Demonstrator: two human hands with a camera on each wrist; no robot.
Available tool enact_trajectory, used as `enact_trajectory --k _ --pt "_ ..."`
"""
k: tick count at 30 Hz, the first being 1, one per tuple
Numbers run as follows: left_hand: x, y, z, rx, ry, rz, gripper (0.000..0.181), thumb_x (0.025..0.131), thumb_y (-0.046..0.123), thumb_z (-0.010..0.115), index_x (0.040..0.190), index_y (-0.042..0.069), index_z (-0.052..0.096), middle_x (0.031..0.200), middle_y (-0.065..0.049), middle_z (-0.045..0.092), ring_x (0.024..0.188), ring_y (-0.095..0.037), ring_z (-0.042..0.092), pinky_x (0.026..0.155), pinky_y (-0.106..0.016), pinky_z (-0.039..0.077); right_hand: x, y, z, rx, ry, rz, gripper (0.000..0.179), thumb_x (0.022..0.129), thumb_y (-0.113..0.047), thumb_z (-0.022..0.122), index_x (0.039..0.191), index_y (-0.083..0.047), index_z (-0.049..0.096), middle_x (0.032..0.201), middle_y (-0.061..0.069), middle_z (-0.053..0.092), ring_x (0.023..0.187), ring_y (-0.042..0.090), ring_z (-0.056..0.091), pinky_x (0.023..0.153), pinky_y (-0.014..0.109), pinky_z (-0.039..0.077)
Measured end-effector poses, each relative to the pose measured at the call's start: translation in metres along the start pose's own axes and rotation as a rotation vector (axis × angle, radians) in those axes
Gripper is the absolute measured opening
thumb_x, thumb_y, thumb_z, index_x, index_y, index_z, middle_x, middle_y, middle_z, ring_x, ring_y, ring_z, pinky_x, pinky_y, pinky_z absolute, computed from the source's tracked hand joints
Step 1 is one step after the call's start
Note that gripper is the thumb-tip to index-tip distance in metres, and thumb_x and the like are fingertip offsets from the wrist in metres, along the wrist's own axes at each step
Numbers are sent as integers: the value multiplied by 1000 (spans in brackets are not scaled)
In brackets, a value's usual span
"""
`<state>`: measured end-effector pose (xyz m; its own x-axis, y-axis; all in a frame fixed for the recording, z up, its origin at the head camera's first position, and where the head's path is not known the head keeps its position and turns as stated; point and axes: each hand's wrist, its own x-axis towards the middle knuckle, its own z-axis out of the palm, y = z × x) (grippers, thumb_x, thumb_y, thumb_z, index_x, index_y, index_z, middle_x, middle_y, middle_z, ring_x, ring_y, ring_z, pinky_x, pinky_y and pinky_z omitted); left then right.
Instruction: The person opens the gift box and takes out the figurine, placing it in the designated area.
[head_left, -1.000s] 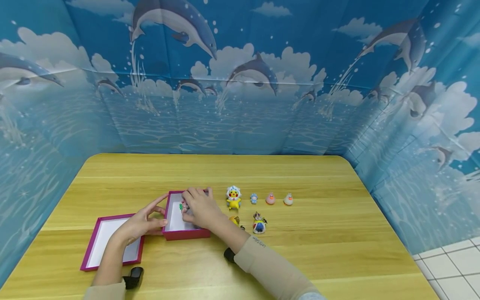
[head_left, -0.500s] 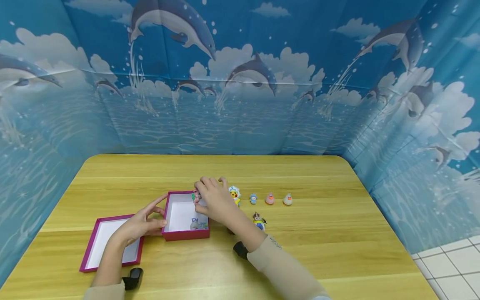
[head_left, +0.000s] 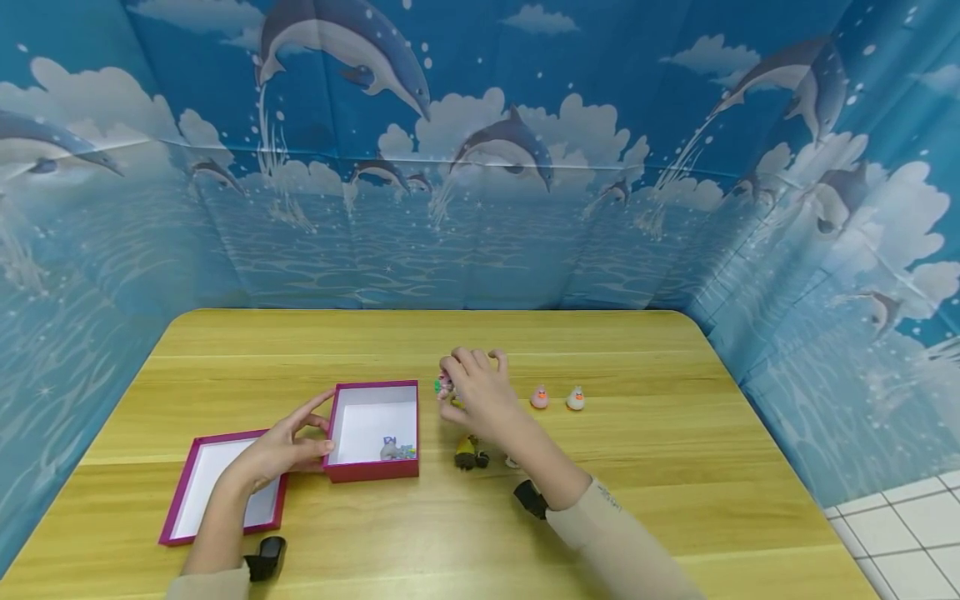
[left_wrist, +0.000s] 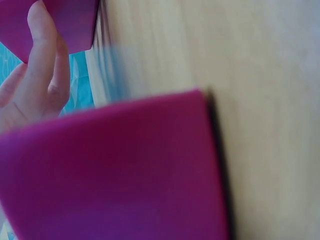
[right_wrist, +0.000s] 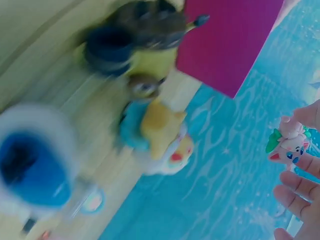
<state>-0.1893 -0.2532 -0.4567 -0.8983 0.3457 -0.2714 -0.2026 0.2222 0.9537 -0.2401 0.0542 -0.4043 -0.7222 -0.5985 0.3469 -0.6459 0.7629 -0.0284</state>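
My right hand (head_left: 483, 396) pinches a small pink toy figurine (right_wrist: 290, 140) with green parts and blue eyes between thumb and fingertips, held above the table. Below it in the right wrist view is a yellow figurine (right_wrist: 162, 127) with a white and blue outfit, mostly hidden by the hand in the head view. My left hand (head_left: 279, 450) rests with fairly straight fingers against the left side of a magenta open box (head_left: 375, 475). A grey figurine (head_left: 389, 448) and a bluish one (head_left: 407, 452) lie in the box's front right corner.
The box lid (head_left: 197, 492) lies upturned on the wooden table (head_left: 675, 500) at left, partly under the left forearm. A pink duck (head_left: 539, 397) and a white duck (head_left: 575, 399) stand at right. A yellow and dark figurine (head_left: 467, 452) stands right of the box.
My right hand has lifted the pink figurine out of the box and carried it right, over the back row of toys. The left hand stays at the box.
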Motion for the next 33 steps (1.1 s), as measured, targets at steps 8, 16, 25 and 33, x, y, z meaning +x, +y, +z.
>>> enact_trajectory --k 8,16,25,33 --pt "-1 0 0 5 1 2 81 86 13 64 148 17 11 126 -26 27 93 -28 57 80 -41 53 -23 21 -5 -73 11 4 33 81 -29 59 109 -14 53 109 1 50 99 20 47 91 50 31" --pt "0 1 0 5 2 -9 81 86 14 63 148 18 11 127 -25 27 94 -28 57 80 -40 52 -50 40 0 -71 -12 30 30 78 -28 61 104 -15 53 104 0 49 93 18 46 88 50 32" --pt "0 0 -1 11 -1 -10 81 86 14 64 148 17 11 128 -25 27 94 -28 56 80 -40 52 -84 65 7 -49 -22 80 35 75 -27 65 104 -11 55 103 4 51 93 23 48 83 48 35" --pt "0 2 0 8 2 -19 80 87 14 63 148 17 11 128 -25 27 94 -27 56 81 -40 52 -108 79 9 -84 -80 116 38 76 -28 64 109 -12 56 100 3 52 92 25 49 86 53 36"
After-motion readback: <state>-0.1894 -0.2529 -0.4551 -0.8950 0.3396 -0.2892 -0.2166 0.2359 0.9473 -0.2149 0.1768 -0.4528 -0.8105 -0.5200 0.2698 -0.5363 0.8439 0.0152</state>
